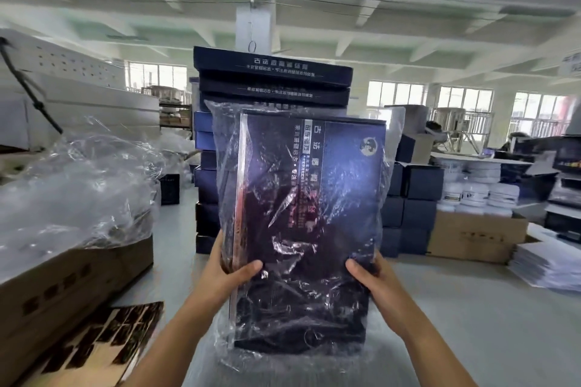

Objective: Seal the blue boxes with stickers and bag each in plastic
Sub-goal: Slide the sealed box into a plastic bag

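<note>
Out in front of me, my left hand (232, 273) and right hand (374, 280) each grip one long side of the box (330, 185). My thumbs lie on its front and my fingers curl behind, pinching the bag (224, 148) against it. The box stands upright inside the bag, lifted off the table. Loose plastic stands above its top edge and bunches under its bottom edge.

I judge the bagging nearly done. To finish it well I should grip evenly on both sides so the box stays square. Then I can let it settle into the bag's closed end and press the slack flat before I fold the open end.

Counted: two hands, one box and one bag. Behind them a stack (272, 78) shows three boxes on top, with the rest half hidden. One sticker sheet (103, 342) lies at lower left, its stickers too blurred to count. One carton (75, 273) at my left holds a heap of plastic.
</note>
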